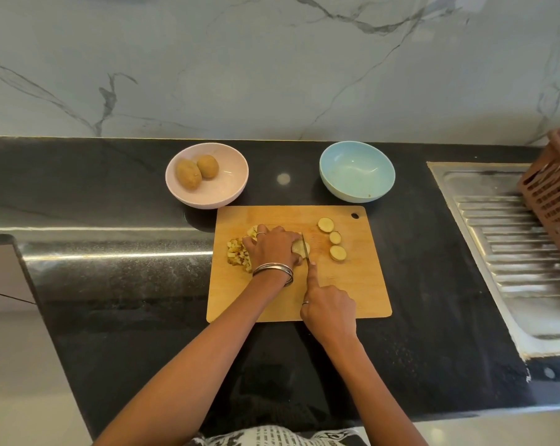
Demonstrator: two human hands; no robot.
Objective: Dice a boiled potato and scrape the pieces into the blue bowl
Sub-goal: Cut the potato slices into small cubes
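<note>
1. A wooden cutting board (343,284) lay on the black counter (111,284), near the person.
2. The left hand (272,247) rested on the board with its fingers curled together, pressing down on a piece of potato (301,247).
3. Silver bangles (274,270) circled the left wrist.
4. The right hand (328,312) gripped a knife (305,249); the fingers were wrapped around the handle, which they hid, and the index finger lay stretched along the top of the blade.
5. The blade stood upright against the right side of the held potato piece, touching it.
6. A small heap of diced potato (238,254) sat on the board just left of the left hand, partly hidden by it.
7. Three round potato slices (335,238) lay flat on the right part of the board, apart from the knife.
8. The blue bowl (357,170) stood on the counter just beyond the board's far right edge; no diced pieces were in it.
9. A pink bowl (207,180) stood beyond the far left corner of the board, holding two whole potatoes (196,172) side by side.
10. A steel sink drainboard (513,246) was at the far right, with a brown plastic basket (554,188) over it.
</note>
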